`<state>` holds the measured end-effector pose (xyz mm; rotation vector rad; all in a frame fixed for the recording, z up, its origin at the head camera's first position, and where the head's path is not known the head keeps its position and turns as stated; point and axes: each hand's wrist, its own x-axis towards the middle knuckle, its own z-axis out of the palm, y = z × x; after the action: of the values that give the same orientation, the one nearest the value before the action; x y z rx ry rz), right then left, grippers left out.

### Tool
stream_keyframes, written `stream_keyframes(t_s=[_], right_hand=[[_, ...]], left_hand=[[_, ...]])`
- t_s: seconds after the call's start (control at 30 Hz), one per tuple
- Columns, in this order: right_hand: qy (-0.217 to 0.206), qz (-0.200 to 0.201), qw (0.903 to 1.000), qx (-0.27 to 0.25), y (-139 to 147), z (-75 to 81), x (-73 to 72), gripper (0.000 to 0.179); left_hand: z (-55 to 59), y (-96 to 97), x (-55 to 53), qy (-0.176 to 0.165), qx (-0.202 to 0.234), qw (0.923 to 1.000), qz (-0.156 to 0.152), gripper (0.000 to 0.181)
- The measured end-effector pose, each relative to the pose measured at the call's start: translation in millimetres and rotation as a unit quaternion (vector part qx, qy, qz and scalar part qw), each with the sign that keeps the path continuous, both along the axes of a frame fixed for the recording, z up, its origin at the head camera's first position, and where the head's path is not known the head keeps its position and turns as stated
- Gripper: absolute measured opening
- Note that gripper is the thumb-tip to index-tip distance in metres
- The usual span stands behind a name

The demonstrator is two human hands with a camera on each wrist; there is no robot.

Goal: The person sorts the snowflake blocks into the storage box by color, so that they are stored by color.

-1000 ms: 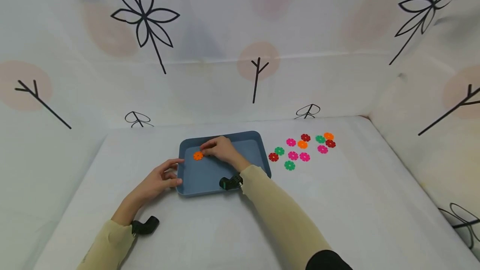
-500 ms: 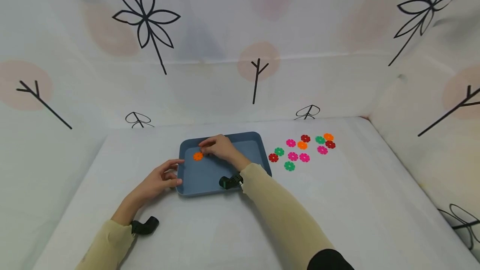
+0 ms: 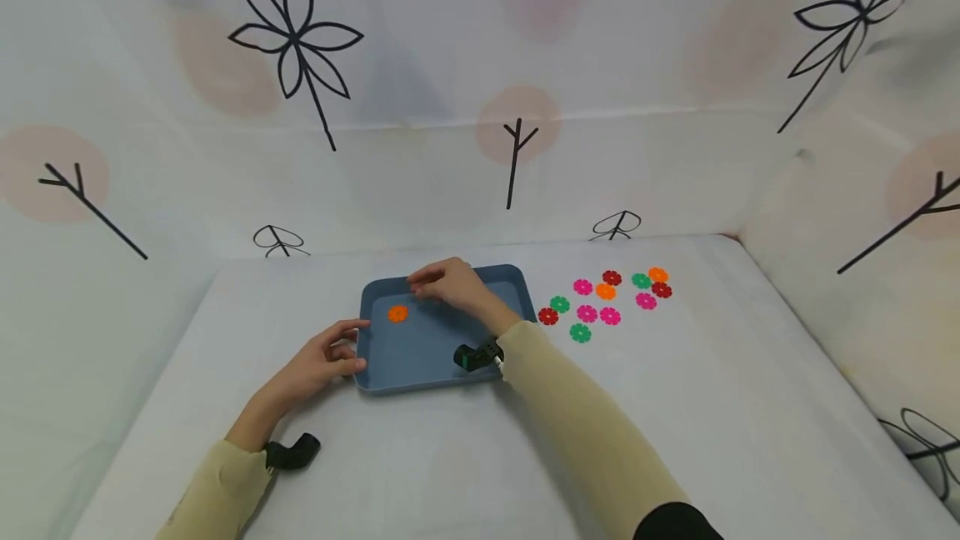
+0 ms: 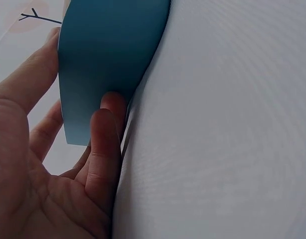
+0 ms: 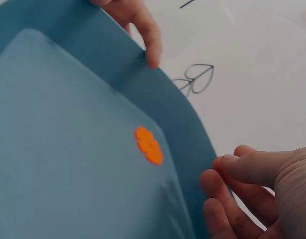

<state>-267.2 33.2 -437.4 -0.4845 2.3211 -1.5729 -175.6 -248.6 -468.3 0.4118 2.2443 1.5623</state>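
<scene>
A blue-grey tray (image 3: 416, 361) lies on the white table. One orange notched, flower-shaped disc (image 3: 397, 314) rests flat on its floor toward the left. My left hand (image 3: 322, 357) holds the tray's left side, thumb and fingers at the rim; its fingers lie against the outer wall in the left wrist view. Over the tray's far part is my right hand (image 3: 453, 283), up and to the right of the orange disc. Its thumb and fingers are loosely bent near the far rim in the right wrist view, and nothing shows between them.
Several similar discs lie scattered right of the tray, among them a red disc (image 3: 548, 317) close by its right edge, a green disc (image 3: 581, 332) and a pink disc (image 3: 610, 316). A white patterned cloth (image 3: 420, 190) rises behind the table and at both sides.
My right hand has moved from beside the orange disc up and to the right. The disc stays in its place, and my left hand keeps its position on the tray.
</scene>
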Motion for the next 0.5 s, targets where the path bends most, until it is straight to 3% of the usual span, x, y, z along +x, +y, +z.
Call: stream_keyframes(t_s=[0.2,0.5], right_hand=[[0.010,-0.018,0.9998,-0.007,16.5,9.5,-0.7,0.026],[0.071,-0.070,0.9949,0.012,67.2,10.5,-4.6,0.024]], left_hand=[[-0.3,-0.1,0.8,0.006,-0.003,1.0000,0.005,0.066],[-0.3,0.0,1.3,0.024,0.003,0.9997,-0.004,0.065]])
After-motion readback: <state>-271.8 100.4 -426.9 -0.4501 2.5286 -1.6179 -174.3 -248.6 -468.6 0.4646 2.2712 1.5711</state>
